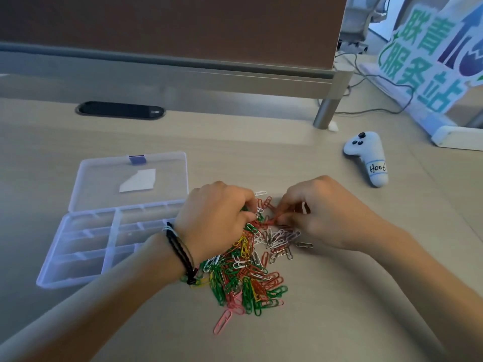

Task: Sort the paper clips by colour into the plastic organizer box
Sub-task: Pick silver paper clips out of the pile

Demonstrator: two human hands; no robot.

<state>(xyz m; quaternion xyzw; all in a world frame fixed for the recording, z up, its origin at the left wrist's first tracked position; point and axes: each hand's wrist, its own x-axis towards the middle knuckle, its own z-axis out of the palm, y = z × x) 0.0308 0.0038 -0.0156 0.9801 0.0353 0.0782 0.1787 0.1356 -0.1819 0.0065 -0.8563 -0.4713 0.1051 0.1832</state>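
Observation:
A heap of paper clips (248, 273) in red, green, yellow, white, pink and silver lies on the desk in front of me. My left hand (214, 218) rests curled over the heap's far left end, with green clips showing under its fingers. My right hand (321, 210) is at the far right end, its fingertips pinched on a red paper clip (271, 221), with a white clip against the palm. The clear plastic organizer box (86, 257) sits open on the left, its compartments empty and its lid (130, 178) folded back.
A white game controller (368, 158) labelled in marker lies at the right. Behind it stands a green and blue sign (428, 64) with cables. A partition (170, 32) and a black cable grommet (120, 110) lie along the desk's far edge.

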